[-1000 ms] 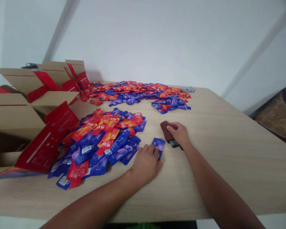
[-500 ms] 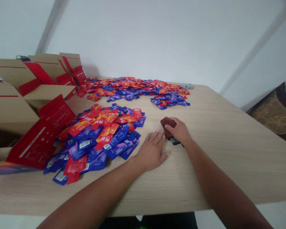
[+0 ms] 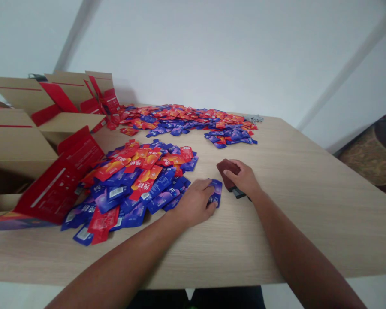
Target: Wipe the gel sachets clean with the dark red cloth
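Observation:
My left hand [image 3: 196, 204] rests on the table with its fingers curled over the left edge of a small purple sachet [image 3: 216, 193], pinching it. The sachet lies flat or nearly flat on the wood. Just right of it, my right hand [image 3: 244, 177] is wrapped round a dark brown, block-like thing [image 3: 227, 171] with a grey and black end [image 3: 238, 193] towards me; its exact kind I cannot tell. Left of my left hand spreads a heap of red-orange and purple sachets [image 3: 146, 176], its near right edge beside my wrist.
Open cardboard boxes [image 3: 17, 141] with red flaps [image 3: 59, 189] stand at the left, touching the heap. A long pile of sachets [image 3: 176, 113] lies along the wall, with a smaller pile [image 3: 231, 136] before it. A crumpled grey thing [image 3: 255, 118] sits at the back.
My left hand has shifted slightly left and its flat fingers have curled, uncovering the purple sachet beneath. My right hand still holds the brown thing in nearly the same place.

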Demonstrator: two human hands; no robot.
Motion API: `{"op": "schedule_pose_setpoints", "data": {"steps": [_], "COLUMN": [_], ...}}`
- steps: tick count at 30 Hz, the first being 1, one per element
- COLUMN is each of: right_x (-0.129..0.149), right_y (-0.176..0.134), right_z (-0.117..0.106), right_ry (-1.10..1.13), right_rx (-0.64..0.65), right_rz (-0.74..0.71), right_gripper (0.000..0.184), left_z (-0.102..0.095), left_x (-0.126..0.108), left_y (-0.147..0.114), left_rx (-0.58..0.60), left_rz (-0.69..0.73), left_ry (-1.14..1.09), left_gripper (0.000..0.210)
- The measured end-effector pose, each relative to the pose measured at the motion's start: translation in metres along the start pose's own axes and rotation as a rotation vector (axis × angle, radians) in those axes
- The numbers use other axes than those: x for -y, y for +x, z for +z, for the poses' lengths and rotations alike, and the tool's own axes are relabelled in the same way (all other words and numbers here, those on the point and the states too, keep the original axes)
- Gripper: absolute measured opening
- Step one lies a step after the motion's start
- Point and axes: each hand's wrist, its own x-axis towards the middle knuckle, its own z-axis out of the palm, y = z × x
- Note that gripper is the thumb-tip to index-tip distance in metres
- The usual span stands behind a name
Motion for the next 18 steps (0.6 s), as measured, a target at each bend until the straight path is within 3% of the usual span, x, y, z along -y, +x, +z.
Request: {"op": "schedule_pose_setpoints", "data": {"steps": [3,8,12,15,18], "right_x": [0.000,-0.004,0.007,0.020,0.027], "right_y": [0.000,0.002,-0.001,-0.010,-0.018], "right_z": [-0.005,-0.007,-0.010,-0.004,0.008], "right_ry": [-0.022,-0.300,-0.297,-0.182,-0.204], "right_rx": [0.012,0.110,0.131,0.359,0.546], "right_rz": [-0.026,-0.077,-0.318,-0.507,-0.546], "right_gripper": [0.046,0.046,0.054,0.054,0.059], "left_z": [-0.006,-0.002,0.002,0.005,0.007], "left_x": [0.000,-0.008,-0.010,-0.004,0.003], "left_y": [-0.004,-0.004,0.000,0.002,0.003], "left_rx": [0.001,0.004,0.009,0.001,-0.087], "left_rz": [-0.014,-0.023,-0.036,-0.023,-0.030], "left_ry": [-0.019,0.007,-0.004,-0.062,-0.152], "left_gripper": [0.048,0.072,0.044,0.032,0.037]}}
